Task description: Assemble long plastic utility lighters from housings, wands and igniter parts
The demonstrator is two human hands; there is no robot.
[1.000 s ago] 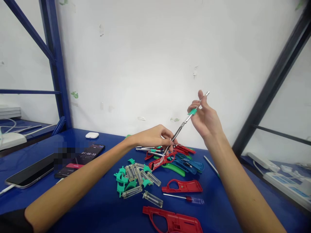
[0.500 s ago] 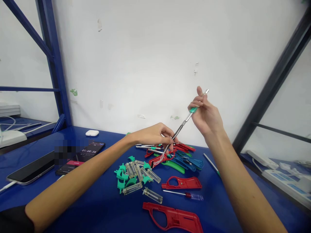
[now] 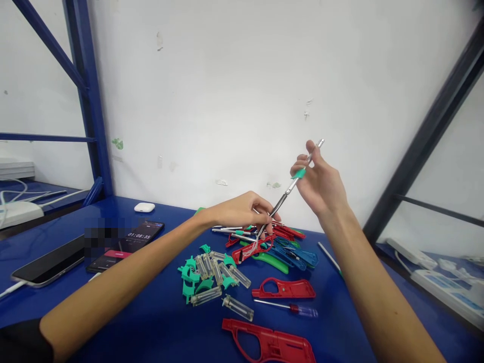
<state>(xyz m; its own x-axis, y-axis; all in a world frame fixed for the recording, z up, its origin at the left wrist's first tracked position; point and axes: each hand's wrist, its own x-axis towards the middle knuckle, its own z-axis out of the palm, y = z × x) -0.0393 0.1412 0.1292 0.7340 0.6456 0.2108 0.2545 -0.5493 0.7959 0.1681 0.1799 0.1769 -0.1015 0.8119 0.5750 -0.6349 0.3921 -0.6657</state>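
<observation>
A slim metal lighter tube [image 3: 291, 188] slants up to the right between my hands. My right hand [image 3: 323, 184] is closed round its upper part, the bright tip poking out past the fingers. On the tube, against those fingers, sits a small green plastic piece [image 3: 298, 174]. My left hand [image 3: 247, 209] pinches the tube's dark lower end [image 3: 279, 203], from which thin pale wires [image 3: 254, 245] hang. Below that hand lies a pile of red lighter housings [image 3: 289, 232], with blue housings [image 3: 285, 252] and a green housing [image 3: 270, 261] beside them.
Several clear fuel tanks [image 3: 238, 307] and green triggers [image 3: 189, 272] lie front left of the pile. Two red housing halves [image 3: 295, 289] and a screwdriver [image 3: 302, 309] lie nearer me. Phones [image 3: 141, 232] and a white earbud case [image 3: 144, 207] are at left; another tube [image 3: 328, 257] lies right.
My right hand's fingers have shifted on the tube, and the green piece sits slightly lower and shows more fully. My left hand keeps its pinch. The view has shifted slightly.
</observation>
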